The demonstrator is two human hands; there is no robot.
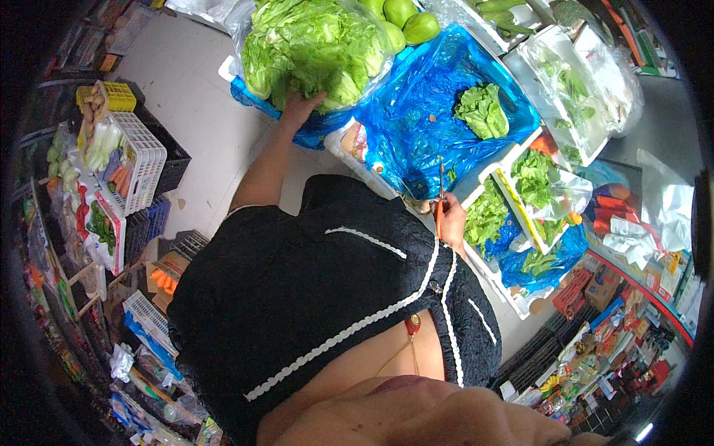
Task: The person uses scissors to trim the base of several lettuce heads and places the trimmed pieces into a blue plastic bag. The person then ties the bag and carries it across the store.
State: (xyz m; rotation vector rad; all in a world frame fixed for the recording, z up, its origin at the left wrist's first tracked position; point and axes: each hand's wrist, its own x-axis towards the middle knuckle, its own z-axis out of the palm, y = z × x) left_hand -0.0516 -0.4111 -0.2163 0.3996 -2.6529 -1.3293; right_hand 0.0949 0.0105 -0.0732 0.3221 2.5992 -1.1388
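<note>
My left hand [304,106] reaches to the near side of a large heap of green lettuce [334,42] in a clear plastic bag. Its fingers are partly hidden among the leaves and appear to grip a slightly blurred lettuce head [313,78]. An orange-handled knife [439,214] with a narrow blade is in my right hand [454,217], pointing away from me. Beyond the blade, a blue plastic sheet [407,122] lines a white foam box [357,161]. One lettuce head [484,111] lies on the sheet's right side, apart from both hands.
Round green vegetables [421,28] sit behind the lettuce heap. Boxes of leafy greens [485,214] stand close to my right hand. To the left are a white plastic crate [142,161] of vegetables and a yellow crate [120,96]. Packed shelves [591,357] are behind on the right.
</note>
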